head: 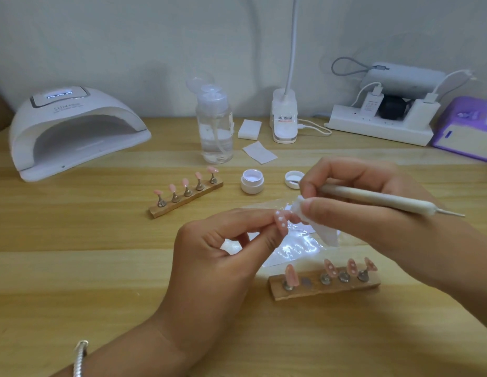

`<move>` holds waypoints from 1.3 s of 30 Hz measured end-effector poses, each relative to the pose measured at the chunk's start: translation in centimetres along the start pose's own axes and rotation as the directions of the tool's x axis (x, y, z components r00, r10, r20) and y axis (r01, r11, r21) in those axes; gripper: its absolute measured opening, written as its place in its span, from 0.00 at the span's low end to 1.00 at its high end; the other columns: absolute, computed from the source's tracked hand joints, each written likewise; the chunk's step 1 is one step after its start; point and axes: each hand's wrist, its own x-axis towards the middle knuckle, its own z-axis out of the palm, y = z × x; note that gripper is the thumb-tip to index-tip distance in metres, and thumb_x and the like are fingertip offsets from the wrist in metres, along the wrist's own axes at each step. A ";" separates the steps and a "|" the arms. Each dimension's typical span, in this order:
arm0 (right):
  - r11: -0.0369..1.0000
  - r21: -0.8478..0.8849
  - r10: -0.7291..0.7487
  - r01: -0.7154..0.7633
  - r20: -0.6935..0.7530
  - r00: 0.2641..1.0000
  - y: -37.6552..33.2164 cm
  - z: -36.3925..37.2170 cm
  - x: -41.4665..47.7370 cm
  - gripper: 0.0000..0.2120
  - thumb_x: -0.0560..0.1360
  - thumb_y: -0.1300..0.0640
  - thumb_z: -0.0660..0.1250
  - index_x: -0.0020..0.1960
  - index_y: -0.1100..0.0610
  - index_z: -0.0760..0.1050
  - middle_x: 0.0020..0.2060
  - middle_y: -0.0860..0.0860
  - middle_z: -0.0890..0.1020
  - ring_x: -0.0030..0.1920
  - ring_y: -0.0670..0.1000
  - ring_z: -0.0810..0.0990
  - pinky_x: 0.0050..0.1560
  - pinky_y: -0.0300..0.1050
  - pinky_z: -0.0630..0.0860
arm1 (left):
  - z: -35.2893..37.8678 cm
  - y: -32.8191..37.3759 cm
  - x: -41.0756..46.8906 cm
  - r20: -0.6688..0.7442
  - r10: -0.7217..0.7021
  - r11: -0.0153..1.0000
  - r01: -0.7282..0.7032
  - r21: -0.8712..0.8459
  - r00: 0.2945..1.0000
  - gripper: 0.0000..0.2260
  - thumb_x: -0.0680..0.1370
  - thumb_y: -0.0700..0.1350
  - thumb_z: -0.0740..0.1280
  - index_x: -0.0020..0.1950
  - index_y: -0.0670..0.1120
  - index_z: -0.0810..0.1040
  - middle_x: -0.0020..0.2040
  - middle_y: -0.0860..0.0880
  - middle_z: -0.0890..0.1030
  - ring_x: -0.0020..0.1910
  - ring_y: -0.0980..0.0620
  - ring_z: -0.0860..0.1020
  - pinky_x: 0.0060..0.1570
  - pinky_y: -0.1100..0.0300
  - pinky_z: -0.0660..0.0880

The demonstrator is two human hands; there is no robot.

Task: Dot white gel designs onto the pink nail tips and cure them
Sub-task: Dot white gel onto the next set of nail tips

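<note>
My left hand pinches a pink nail tip that carries white dots. My right hand grips a cream dotting tool and pinches a white wipe against the tip's edge. In front of me a wooden holder carries several pink tips, some with white dots, and one bare magnet slot. A second wooden holder with several plain pink tips stands farther back. The open white gel pot and its lid sit behind my hands. The white curing lamp stands at the back left.
A clear pump bottle, white wipes, a clip lamp base, a power strip with chargers and a purple tissue box line the back of the wooden table. A shiny plastic sheet lies under my hands.
</note>
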 end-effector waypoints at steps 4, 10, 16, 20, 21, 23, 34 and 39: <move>0.999 -0.020 -0.029 0.028 -0.022 0.999 0.3 -0.3 0.2 0.06 0.72 0.59 0.75 0.38 0.56 0.79 0.29 0.55 0.77 0.30 0.48 0.72 0.31 0.35 0.69 | 0.1 0.0 0.0 -0.032 -0.001 1.000 0.000 -0.014 0.999 0.06 0.74 0.46 0.73 0.48 0.55 0.86 0.46 0.59 0.86 0.41 0.45 0.81 0.43 0.52 0.78; 0.981 -0.169 -0.096 0.098 0.021 0.995 0.3 -0.1 0.1 0.06 0.71 0.59 0.77 0.40 0.57 0.81 0.30 0.51 0.81 0.29 0.45 0.78 0.32 0.31 0.72 | 0.0 0.0 0.0 -0.026 0.020 0.999 -0.021 -0.029 0.999 0.06 0.75 0.46 0.73 0.51 0.55 0.86 0.47 0.58 0.86 0.44 0.44 0.82 0.46 0.49 0.78; 0.967 -0.189 -0.166 0.172 0.047 0.985 0.2 -0.4 0.1 0.03 0.71 0.57 0.74 0.43 0.55 0.82 0.36 0.51 0.84 0.36 0.47 0.82 0.39 0.31 0.76 | -0.1 -0.2 0.0 -0.066 -0.001 0.997 -0.004 -0.074 0.998 0.07 0.73 0.50 0.73 0.50 0.56 0.86 0.46 0.57 0.87 0.44 0.40 0.82 0.51 0.46 0.80; 0.950 -0.233 -0.198 0.207 0.061 0.978 0.3 -0.6 0.2 0.04 0.73 0.59 0.74 0.47 0.52 0.82 0.39 0.49 0.84 0.40 0.47 0.84 0.42 0.29 0.75 | -0.2 -0.3 0.0 -0.079 -0.012 0.994 0.003 -0.112 0.997 0.07 0.73 0.49 0.74 0.51 0.55 0.86 0.45 0.54 0.87 0.45 0.38 0.82 0.52 0.46 0.81; 0.948 -0.233 -0.209 0.215 0.049 0.977 0.3 -0.5 0.2 0.04 0.73 0.59 0.75 0.46 0.53 0.82 0.39 0.49 0.84 0.40 0.47 0.84 0.42 0.29 0.75 | -0.2 -0.3 0.1 -0.074 0.000 0.995 -0.008 -0.103 0.997 0.07 0.73 0.49 0.73 0.50 0.55 0.86 0.45 0.55 0.87 0.45 0.39 0.82 0.52 0.47 0.81; 0.948 -0.218 -0.232 0.232 0.027 0.972 0.3 -0.3 0.2 0.05 0.71 0.59 0.75 0.45 0.54 0.81 0.38 0.49 0.84 0.39 0.47 0.84 0.42 0.29 0.75 | -0.1 -0.2 0.0 -0.057 0.035 0.997 -0.039 -0.074 0.998 0.07 0.74 0.49 0.73 0.50 0.55 0.86 0.45 0.56 0.87 0.44 0.42 0.83 0.49 0.50 0.80; 0.932 -0.194 -0.308 0.306 0.024 0.951 0.8 0.3 0.1 0.05 0.72 0.62 0.74 0.48 0.56 0.82 0.36 0.53 0.83 0.38 0.50 0.83 0.44 0.35 0.77 | -0.1 -0.3 -0.1 -0.015 0.032 0.992 -0.034 -0.119 0.999 0.06 0.74 0.49 0.73 0.48 0.56 0.86 0.44 0.53 0.87 0.42 0.40 0.82 0.47 0.50 0.80; 0.950 -0.137 -0.282 0.280 0.009 0.959 0.8 0.6 0.1 0.05 0.72 0.64 0.75 0.44 0.58 0.80 0.35 0.53 0.82 0.36 0.49 0.82 0.41 0.34 0.76 | -0.1 -0.3 0.0 -0.015 0.034 0.992 -0.036 -0.124 0.999 0.06 0.73 0.48 0.73 0.48 0.55 0.87 0.43 0.53 0.87 0.41 0.44 0.83 0.46 0.53 0.80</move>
